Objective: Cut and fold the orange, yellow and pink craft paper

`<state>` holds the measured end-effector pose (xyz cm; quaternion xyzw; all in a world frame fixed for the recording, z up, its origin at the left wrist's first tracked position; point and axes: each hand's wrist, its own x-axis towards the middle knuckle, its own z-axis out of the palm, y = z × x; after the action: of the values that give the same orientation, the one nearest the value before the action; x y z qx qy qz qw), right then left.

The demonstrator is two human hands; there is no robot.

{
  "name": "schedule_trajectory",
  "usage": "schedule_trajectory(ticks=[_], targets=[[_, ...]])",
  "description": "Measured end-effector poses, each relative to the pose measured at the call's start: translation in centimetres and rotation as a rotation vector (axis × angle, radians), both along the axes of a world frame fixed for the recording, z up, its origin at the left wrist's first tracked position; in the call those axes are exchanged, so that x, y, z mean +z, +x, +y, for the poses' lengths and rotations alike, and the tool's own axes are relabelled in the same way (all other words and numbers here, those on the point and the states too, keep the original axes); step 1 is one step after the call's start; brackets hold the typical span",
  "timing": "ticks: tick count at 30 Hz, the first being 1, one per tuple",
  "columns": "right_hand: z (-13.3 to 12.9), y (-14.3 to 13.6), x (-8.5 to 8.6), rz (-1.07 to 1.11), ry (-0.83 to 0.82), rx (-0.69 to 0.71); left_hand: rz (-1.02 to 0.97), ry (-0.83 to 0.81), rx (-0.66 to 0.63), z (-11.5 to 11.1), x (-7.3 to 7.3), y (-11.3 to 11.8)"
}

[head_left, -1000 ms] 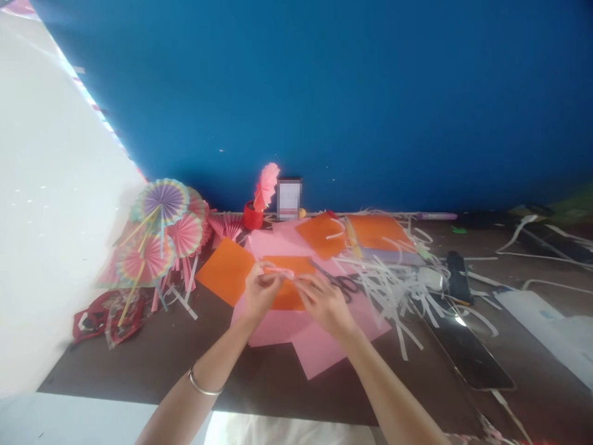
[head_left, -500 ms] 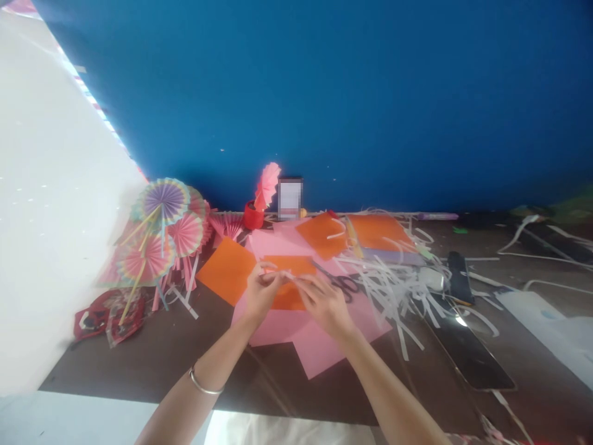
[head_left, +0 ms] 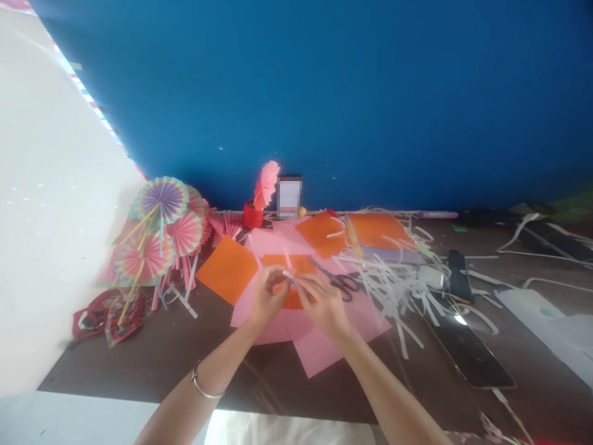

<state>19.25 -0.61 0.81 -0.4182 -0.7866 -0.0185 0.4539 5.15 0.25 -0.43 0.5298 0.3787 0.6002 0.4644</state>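
My left hand [head_left: 267, 295] and my right hand [head_left: 324, 303] meet at the fingertips above the middle of the table. Both are pinched on a narrow paper strip [head_left: 288, 274], pale white to pink, whose end pokes up between them. The fingers cover most of it. Below the hands lie an orange paper sheet [head_left: 301, 262] and several pink sheets [head_left: 319, 352]. Black-handled scissors [head_left: 346, 285] rest just right of my right hand, apart from it.
Folded paper fans [head_left: 162, 201] stand at the left, above a red plastic packet [head_left: 125, 318]. A red pot [head_left: 252, 214] holds a pink fan at the back. White paper strips [head_left: 389, 284] are heaped on the right, near a black phone [head_left: 477, 352] with a cable.
My fingertips have shifted slightly, with the left hand turned more inward and its fingers curled. The strip's end now points upward between the hands. Other objects stay in place.
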Motion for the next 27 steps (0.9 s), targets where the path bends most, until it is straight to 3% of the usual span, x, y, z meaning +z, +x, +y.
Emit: schedule_trajectory(ticks=[4, 10, 17, 22, 27], targets=[[0.0, 0.0, 0.3, 0.004, 0.033, -0.026, 0.245, 0.113, 0.143, -0.1, 0.2, -0.3], [0.1, 0.5, 1.0, -0.134, 0.118, -0.089, 0.467, 0.148, 0.190, 0.4, -0.7, -1.1], [0.4, 1.0, 0.8, -0.211, 0.123, -0.082, 0.765, 0.411, 0.116, 1.8, -2.2, -2.6], [0.7, 1.3, 0.6, -0.214, 0.133, -0.082, 0.877, 0.575, 0.021, 2.2, -2.0, -3.3], [0.8, 1.6, 0.6, -0.225, 0.129, -0.070, 0.990, 0.620, 0.028, 2.1, -1.5, -3.5]])
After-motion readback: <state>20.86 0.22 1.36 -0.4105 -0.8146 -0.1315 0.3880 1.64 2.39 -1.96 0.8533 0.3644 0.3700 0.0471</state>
